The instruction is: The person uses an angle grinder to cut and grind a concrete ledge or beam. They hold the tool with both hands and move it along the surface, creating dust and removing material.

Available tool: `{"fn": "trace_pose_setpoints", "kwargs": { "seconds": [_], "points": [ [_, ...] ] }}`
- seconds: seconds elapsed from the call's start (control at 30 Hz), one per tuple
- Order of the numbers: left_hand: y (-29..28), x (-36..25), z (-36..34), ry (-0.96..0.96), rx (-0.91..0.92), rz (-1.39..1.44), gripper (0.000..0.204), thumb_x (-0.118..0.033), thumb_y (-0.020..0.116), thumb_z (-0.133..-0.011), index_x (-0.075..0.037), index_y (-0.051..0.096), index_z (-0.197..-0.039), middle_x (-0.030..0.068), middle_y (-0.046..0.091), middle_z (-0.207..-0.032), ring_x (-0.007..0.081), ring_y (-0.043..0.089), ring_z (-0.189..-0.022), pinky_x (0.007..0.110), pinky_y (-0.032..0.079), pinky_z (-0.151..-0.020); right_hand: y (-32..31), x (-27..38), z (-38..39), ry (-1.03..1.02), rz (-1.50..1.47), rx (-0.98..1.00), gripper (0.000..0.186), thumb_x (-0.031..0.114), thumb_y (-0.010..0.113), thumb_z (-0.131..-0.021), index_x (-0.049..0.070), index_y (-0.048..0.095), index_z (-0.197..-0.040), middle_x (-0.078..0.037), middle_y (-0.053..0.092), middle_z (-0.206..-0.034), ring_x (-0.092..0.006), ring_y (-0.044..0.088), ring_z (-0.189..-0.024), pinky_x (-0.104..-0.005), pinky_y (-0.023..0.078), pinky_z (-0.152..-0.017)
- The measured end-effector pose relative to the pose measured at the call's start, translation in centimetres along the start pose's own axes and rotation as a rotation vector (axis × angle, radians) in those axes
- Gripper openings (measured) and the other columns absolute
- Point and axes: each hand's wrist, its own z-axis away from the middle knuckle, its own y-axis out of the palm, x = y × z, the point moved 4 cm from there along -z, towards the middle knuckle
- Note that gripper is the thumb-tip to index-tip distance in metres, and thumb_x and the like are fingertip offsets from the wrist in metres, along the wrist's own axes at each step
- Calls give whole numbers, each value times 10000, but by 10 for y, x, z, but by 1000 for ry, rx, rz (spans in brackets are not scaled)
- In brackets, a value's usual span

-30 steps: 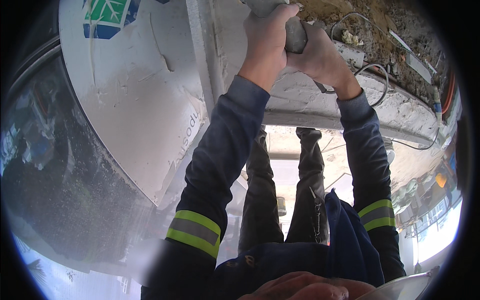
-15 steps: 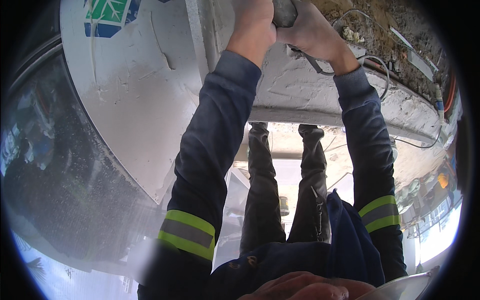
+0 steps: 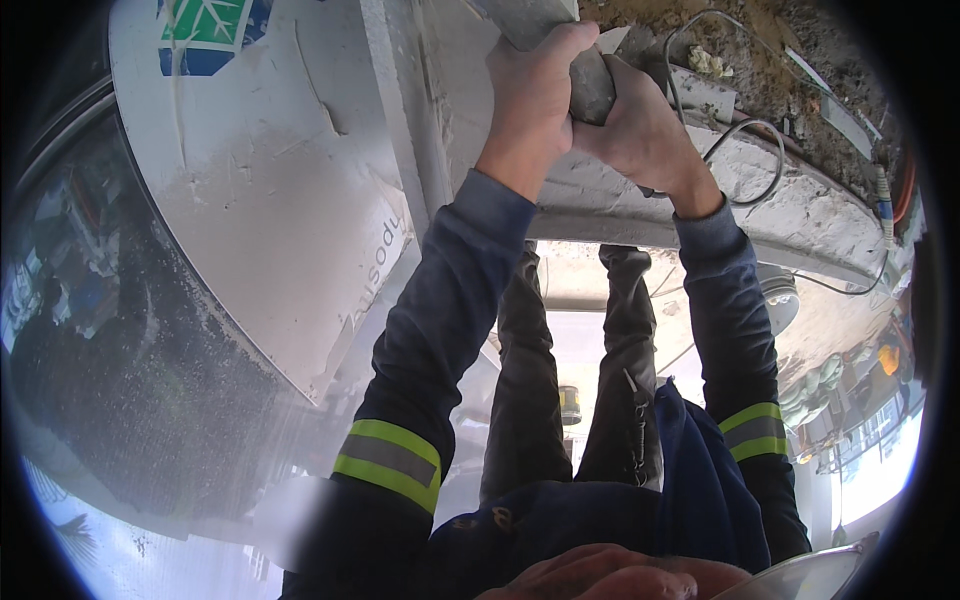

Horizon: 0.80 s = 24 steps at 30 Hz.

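Both my arms reach up to the top of the view, in dark sleeves with yellow-green and grey bands. My left hand [image 3: 532, 105] is closed round a grey, dust-covered corded power tool [image 3: 593, 90], its thumb lying over the top. My right hand [image 3: 640, 130] grips the same tool from the right, lower down, and the two hands touch at their heels. A dark cord [image 3: 778, 165] loops out to the right of my right hand. The tool's far end runs beyond the top edge, so its working part is hidden. Beneath it lies a rough pale ledge [image 3: 800, 205].
A large white panel [image 3: 250, 200] with a green and blue sticker stands at left, beside dusty dark glass [image 3: 160, 330]. Rubble and dirt [image 3: 800, 60] lie at upper right. Far below, past my legs, are a small can [image 3: 569, 405] and a white bucket [image 3: 780, 300].
Both hands and the power tool have come down in the view, toward my body. More of the tool now shows above my left hand. My grip looks the same.
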Motion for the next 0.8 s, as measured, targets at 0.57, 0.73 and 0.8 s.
{"fn": "trace_pose_setpoints", "kwargs": {
  "seconds": [0.57,0.73,0.8],
  "points": [
    [14,-24,-19,-11,41,17,215,-162,757,-888,-43,695,-1057,32,668,-990,166,657,-923,334,527,-811,-11,0,-31,40,-12,60,559,278,852,-736,-95,635,-1092,-186,705,-867,-262,681,-769,-390,546,-711],
    [13,-27,-43,32,28,-11,206,-168,761,-885,-52,698,-1043,28,668,-982,171,661,-912,341,531,-806,-13,18,-49,-204,-180,-67,420,175,791,-791,-72,647,-1099,-186,736,-908,-252,726,-825,-419,565,-716],
    [13,-30,-47,16,-13,-38,195,-171,764,-884,-61,699,-1031,24,666,-970,169,661,-902,340,533,-799,-17,29,-54,-133,-179,-7,409,162,782,-790,-55,650,-1110,-198,739,-932,-272,725,-880,-430,550,-779]
  ]
}}
